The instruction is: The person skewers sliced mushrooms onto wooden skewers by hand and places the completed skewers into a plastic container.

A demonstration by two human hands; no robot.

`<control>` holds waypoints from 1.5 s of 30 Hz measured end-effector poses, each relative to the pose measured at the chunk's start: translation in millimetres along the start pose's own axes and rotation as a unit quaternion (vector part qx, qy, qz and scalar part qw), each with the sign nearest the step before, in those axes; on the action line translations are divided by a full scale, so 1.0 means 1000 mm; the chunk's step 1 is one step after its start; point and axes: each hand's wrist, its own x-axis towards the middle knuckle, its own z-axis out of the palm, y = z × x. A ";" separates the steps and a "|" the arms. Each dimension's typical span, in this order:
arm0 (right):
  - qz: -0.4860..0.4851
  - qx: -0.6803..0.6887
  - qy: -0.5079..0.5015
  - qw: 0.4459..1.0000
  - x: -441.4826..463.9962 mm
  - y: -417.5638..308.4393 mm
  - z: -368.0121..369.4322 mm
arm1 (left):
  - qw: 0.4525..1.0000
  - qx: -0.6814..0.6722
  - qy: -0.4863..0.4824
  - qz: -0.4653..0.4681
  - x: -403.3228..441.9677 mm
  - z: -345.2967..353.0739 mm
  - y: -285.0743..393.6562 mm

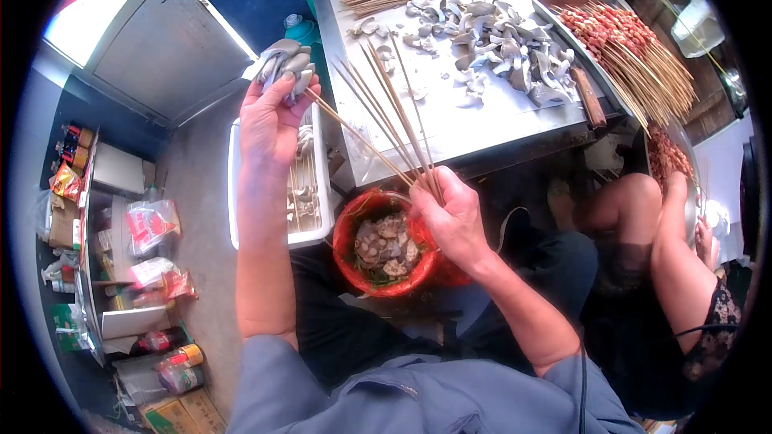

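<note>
Above and to the left of the red bucket (343, 233), the left hand (269, 124) has its fingers (281, 88) closed around a clump of grey mushrooms (283, 60), while the right hand (454, 213), just beyond the bucket's right rim, grasps a fan of wooden skewers (420, 157). One skewer (354, 133) slants up to the clump; whether its tip pierces the flesh cannot be told. The mushrooms should be light, soft and rubbery, apt to tear at their thin curled edges, so a gentle pinch at the thicker part suits them best. The skewers look dry, straight and stiff, light too, and are best gripped together near one end. More loose mushrooms (503, 40), smooth and ruffled, lie beyond the bucket on the pale, flat tabletop (474, 133). Lumpy brownish pieces (386, 241) sit inside the bucket; left of it stands a white, straight-sided box (236, 193).
</note>
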 end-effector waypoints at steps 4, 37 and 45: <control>-0.004 0.011 0.004 1.000 0.000 0.003 0.000 | 1.000 -0.003 0.003 0.007 -0.001 0.002 0.001; 0.003 0.037 0.006 0.999 0.000 0.000 -0.006 | 0.986 0.052 -0.155 0.039 -0.019 0.023 -0.004; -0.024 0.020 0.017 0.999 -0.001 0.012 -0.004 | 0.989 0.049 -0.134 0.030 -0.019 0.023 -0.014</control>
